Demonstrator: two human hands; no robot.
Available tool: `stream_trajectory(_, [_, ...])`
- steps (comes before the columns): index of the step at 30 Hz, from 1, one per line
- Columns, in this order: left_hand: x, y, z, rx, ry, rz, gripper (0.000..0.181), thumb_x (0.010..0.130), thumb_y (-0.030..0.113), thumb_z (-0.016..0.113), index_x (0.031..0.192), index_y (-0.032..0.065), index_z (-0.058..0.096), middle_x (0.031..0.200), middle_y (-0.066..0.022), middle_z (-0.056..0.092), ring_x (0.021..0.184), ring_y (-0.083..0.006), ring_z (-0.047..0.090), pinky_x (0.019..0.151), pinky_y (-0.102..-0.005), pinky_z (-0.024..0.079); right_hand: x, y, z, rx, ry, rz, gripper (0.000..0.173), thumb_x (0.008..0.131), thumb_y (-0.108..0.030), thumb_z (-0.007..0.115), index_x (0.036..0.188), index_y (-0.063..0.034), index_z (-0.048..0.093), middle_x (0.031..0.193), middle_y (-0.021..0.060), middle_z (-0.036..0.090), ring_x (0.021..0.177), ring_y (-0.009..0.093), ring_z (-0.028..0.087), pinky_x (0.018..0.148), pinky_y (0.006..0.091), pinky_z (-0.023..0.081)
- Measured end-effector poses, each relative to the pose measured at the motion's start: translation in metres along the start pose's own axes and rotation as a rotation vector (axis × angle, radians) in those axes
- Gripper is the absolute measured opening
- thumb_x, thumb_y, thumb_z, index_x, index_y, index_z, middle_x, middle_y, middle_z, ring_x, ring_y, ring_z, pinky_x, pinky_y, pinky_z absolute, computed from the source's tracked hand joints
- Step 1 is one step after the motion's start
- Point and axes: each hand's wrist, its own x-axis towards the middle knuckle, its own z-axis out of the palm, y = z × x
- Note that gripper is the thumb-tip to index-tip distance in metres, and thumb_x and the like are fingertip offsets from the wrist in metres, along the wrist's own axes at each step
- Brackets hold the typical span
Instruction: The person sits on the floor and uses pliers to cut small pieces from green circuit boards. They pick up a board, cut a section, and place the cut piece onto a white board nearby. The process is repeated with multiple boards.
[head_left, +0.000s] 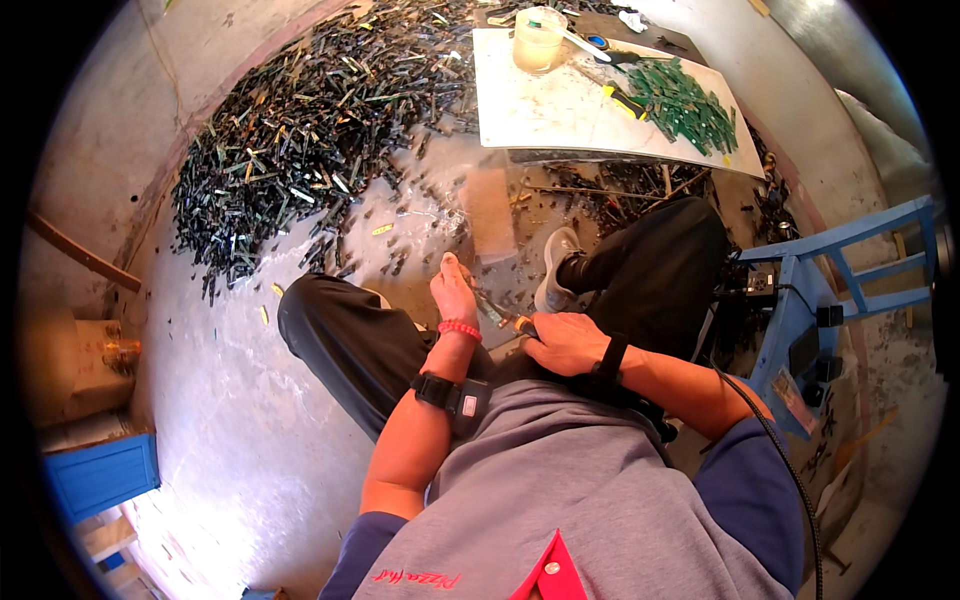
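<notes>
Over my lap, my right hand (566, 343) grips the orange-and-black handle of a hand tool (525, 325), probably a screwdriver. Its tip end points up and left towards my left hand (454, 291). That hand is seen edge-on, thumb up, and appears closed around a narrow dark strip (489, 307); most of its fingers are hidden. Where the tool meets the strip is too small to make out. Beyond my hands, a tan rectangular slab (491, 214) lies on the floor, small dark scraps around it.
A large heap of dark narrow strips (300, 142) covers the floor ahead and left. On a white board (540, 120) stand a tub of cloudy liquid (538, 45), a pile of green strips (686, 105) and a yellow-and-black screwdriver (624, 103). A blue wooden frame (806, 300) is at right.
</notes>
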Motion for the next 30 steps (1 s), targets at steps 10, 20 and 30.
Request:
stream_trajectory(10, [0.007, -0.007, -0.003, -0.11, 0.01, -0.102, 0.042, 0.09, 0.04, 0.043, 0.061, 0.0095, 0.041, 0.052, -0.0023, 0.039, 0.039, -0.0157, 0.04, 0.037, -0.0297, 0.039, -0.001, -0.003, 0.005, -0.255, 0.337, -0.092, 0.023, 0.077, -0.019, 0.051, 0.084, 0.0026, 0.056, 0.077, 0.0211, 0.062, 0.076, 0.037, 0.06, 0.069, 0.0434, 0.046])
stream_trajectory(20, [-0.017, 0.033, -0.001, -0.518, -0.229, -0.672, 0.036, 0.09, 0.035, 0.041, 0.062, 0.0135, 0.041, 0.048, -0.0004, 0.037, 0.037, -0.0145, 0.035, 0.038, -0.0298, 0.036, 0.008, 0.012, 0.005, -0.419, 0.631, -0.22, 0.023, 0.068, -0.017, 0.064, 0.085, -0.0052, 0.053, 0.076, 0.0115, 0.055, 0.075, 0.028, 0.053, 0.066, 0.0381, 0.04])
stream_trajectory(30, [-0.015, 0.031, -0.004, -0.635, -0.464, -0.559, 0.038, 0.092, 0.034, 0.042, 0.06, 0.0136, 0.038, 0.046, -0.0002, 0.031, 0.036, -0.0153, 0.03, 0.047, -0.0343, 0.037, -0.007, 0.016, -0.005, 0.034, 0.217, -0.004, 0.021, 0.076, -0.018, 0.051, 0.087, -0.0011, 0.057, 0.082, 0.0181, 0.063, 0.078, 0.033, 0.06, 0.066, 0.0416, 0.043])
